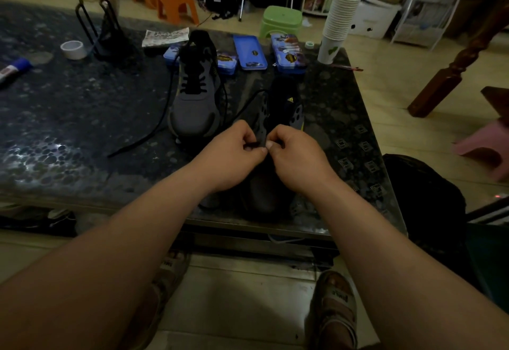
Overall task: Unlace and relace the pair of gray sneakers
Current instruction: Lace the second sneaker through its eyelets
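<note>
We see a worktop of dark polished stone, mottled and glossy, with pale glare on it. The far sneaker is matt gray mesh cloth with a smoother, rubbery toe guard. The near sneaker shows the same dull cloth. The lace is black woven cloth, matt. The stack of cups is smooth white paper. The blue boxes are glossy and printed. The tape roll is white with a soft sheen. The orange stools, green stool and pink stool are smooth moulded plastic. The turned post is dark varnished wood. The rack is thin black metal wire.
</note>
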A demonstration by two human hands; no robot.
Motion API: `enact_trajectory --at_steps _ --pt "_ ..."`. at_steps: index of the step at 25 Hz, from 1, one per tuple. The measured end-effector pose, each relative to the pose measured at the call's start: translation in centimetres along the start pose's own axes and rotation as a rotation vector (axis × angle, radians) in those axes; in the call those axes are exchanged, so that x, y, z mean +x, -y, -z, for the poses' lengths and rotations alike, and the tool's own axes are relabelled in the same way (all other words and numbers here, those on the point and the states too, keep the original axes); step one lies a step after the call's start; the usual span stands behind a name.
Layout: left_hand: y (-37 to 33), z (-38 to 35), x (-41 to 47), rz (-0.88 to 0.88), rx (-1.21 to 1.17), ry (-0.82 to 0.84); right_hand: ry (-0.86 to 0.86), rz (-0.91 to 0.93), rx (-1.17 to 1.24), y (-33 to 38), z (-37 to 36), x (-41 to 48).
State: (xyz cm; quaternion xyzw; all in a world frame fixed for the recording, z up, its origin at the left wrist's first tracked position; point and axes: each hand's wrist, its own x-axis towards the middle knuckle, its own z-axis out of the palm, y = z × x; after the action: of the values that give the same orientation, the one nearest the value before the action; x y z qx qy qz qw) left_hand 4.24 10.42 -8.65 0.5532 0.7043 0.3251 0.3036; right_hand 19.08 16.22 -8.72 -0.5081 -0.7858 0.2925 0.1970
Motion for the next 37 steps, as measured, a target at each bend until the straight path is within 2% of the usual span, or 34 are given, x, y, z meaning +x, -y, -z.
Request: enact_trajectory --at_steps 4,7,9,12,14,17,18,19,23,28,32,33,36,37 --pt "0.3 -0.5 -0.1 -0.019 0.101 -0.024 -0.029 0.018 -0.024 0.1 0.3 -0.1" --pt "0.5 -0.7 -0.1 -0.007 0.099 -0.053 -0.051 -0.040 0.203 0.2 0.9 -0.6" --pt "0.6 -0.7 -0.1 0.006 0.123 -0.059 -0.123 -0.052 0.307 0.4 1.5 -1.0" --pt "0.5 -0.8 0.0 0.023 0.136 -0.048 -0.282 -0.011 0.227 0.0 2.6 -0.9" --pt "0.3 -0.7 0.0 0.022 0.141 -0.042 -0.246 -0.025 0.227 0.3 2.8 -0.7" --pt "0.0 -0.5 -0.1 0.005 0.145 -0.023 -0.070 -0.188 0.774 1.8 2.6 -0.8" --pt "-0.1 -0.5 -0.2 -0.001 0.144 -0.016 -0.037 -0.220 0.884 2.2 2.6 -0.8" --pt "-0.2 -0.6 -0.3 -0.006 0.151 -0.010 -0.031 -0.227 0.893 2.3 2.6 -0.7" --pt "0.0 -1.3 -0.6 0.013 0.209 -0.020 0.052 -0.200 0.668 2.2 2.1 -0.2" --pt "-0.5 -1.5 -0.3 0.074 0.232 -0.071 0.079 -0.177 0.542 2.3 1.9 -0.4" --pt "-0.8 -1.6 -0.2 0.062 0.296 -0.107 -0.087 -0.190 0.745 2.1 4.6 -0.7" --pt "-0.7 -1.4 -0.2 0.066 0.280 -0.106 -0.116 -0.169 0.666 1.6 5.3 -0.8" --pt "-0.3 -1.0 0.2 0.081 0.183 -0.053 0.013 -0.035 -0.063 -0.2 5.1 -1.4" --pt "-0.2 -0.8 0.3 0.089 0.086 -0.011 0.054 -0.010 -0.197 -0.4 4.5 -1.4"
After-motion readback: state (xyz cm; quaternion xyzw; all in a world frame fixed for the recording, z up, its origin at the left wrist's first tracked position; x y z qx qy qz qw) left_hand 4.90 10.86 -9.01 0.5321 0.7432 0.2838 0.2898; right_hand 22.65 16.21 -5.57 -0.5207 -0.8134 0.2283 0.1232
